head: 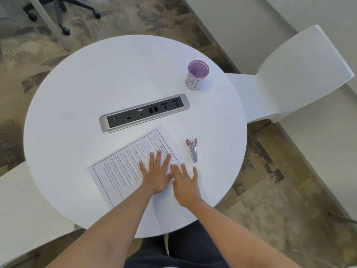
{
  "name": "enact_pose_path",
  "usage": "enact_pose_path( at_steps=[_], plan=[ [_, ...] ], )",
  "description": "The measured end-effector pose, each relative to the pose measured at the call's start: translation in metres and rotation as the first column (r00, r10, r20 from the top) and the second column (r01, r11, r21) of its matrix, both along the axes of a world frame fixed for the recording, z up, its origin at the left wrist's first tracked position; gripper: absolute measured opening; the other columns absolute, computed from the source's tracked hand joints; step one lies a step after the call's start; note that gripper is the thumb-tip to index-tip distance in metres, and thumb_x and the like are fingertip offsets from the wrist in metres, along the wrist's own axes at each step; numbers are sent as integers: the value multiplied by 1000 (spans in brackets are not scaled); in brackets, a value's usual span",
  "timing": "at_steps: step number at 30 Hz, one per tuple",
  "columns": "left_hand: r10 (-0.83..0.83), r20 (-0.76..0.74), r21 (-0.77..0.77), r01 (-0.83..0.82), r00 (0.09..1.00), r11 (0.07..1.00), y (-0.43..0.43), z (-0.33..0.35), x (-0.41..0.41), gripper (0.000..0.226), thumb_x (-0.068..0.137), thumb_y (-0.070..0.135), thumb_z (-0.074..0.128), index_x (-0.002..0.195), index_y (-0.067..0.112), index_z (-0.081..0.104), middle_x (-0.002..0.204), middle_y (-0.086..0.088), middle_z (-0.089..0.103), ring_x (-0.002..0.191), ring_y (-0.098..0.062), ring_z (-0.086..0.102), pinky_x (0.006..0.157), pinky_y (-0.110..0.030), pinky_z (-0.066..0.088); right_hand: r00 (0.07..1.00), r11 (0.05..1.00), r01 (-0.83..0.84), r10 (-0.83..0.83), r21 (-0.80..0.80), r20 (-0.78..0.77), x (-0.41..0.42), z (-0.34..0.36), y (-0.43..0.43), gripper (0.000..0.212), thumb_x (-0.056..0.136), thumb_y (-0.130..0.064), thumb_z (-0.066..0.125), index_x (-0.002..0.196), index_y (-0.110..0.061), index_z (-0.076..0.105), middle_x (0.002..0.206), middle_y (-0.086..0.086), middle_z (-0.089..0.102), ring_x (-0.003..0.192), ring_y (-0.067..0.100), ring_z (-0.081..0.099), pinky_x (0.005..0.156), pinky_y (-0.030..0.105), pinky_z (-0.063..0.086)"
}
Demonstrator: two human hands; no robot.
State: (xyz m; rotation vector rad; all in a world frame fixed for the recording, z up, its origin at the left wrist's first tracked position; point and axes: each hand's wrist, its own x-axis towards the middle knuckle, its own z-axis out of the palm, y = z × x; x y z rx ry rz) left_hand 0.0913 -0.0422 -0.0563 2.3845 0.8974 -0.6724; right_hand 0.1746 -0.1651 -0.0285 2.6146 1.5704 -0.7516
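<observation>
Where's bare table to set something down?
Free: the broad far-left stretch of the round table, from rim to socket panel. Crowded: near right, where left hand and right hand lie flat at the printed sheet, beside the stapler.

A white printed sheet (119,171), framed by a thin black border and filled with rows of small text, is laid flat on the near part of the round white table (77,84), turned at an angle to its edge.
</observation>
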Motion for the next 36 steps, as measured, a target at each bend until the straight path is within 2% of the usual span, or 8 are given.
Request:
enact_pose_path(
  at_steps=[8,16,19,22,25,29,33,36],
  plan=[
    [31,-30,-54,-32,999,998,0,-1,2,73,93,70,17,138,46,-35,139,8,-53,129,-21,-47,105,-70,-17,998,956,-70,66,286,24,90,24,27,69,72,19,38,132,-9,56,146,6,48,139,32,36,110,43,32],
    [34,-91,-121,-45,995,992,3,5,7,73,94,70,21,137,51,-35,136,10,-55,126,-21,-50,103,-70,-20,993,980,13,10,198,-118,128,14,23,37,82,17,49,108,-3,67,123,7,62,111,31,48,92,38,46],
    [27,-101,-131,-40,995,991,3,7,7,73,94,69,22,137,50,-35,137,10,-54,126,-20,-49,103,-70,-20,997,975,71,-75,212,10,123,8,10,25,84,8,59,101,-10,66,105,0,64,102,26,50,75,37,48],
    [28,-99,-135,-41,995,990,3,7,7,73,94,69,22,140,50,-32,138,9,-54,126,-21,-50,103,-70,-21,982,967,60,-102,248,160,115,3,-5,17,87,-1,62,99,-13,64,100,-1,64,98,27,53,83,32,39],
    [39,-91,-133,-51,995,990,2,6,6,74,94,68,23,138,51,-34,138,10,-54,127,-20,-50,102,-69,-23,967,885,250,-251,394,-50,101,4,-14,27,86,10,58,104,-9,61,103,5,63,92,23,57,81,30,45],
    [50,-74,-121,-59,996,991,2,1,5,73,94,69,22,128,56,-42,133,13,-58,126,-19,-51,101,-69,-23,646,679,703,-484,213,-591,80,22,-17,23,98,-4,44,108,-24,51,99,-2,59,77,-5,58,68,16,44],
    [52,-79,-118,-61,995,991,3,-1,5,73,93,70,21,124,58,-44,131,14,-59,127,-20,-51,101,-70,-24,231,539,842,-399,-23,-887,66,34,-20,14,103,-12,41,103,-16,55,90,6,62,70,14,66,63,24,56],
    [49,-77,-117,-58,996,991,3,0,6,73,93,70,21,129,56,-41,131,14,-59,132,-22,-48,101,-70,-24,57,465,876,-364,-128,-930,58,37,-22,21,104,-18,40,109,-14,60,96,4,67,80,18,69,66,26,56]
  ],
)
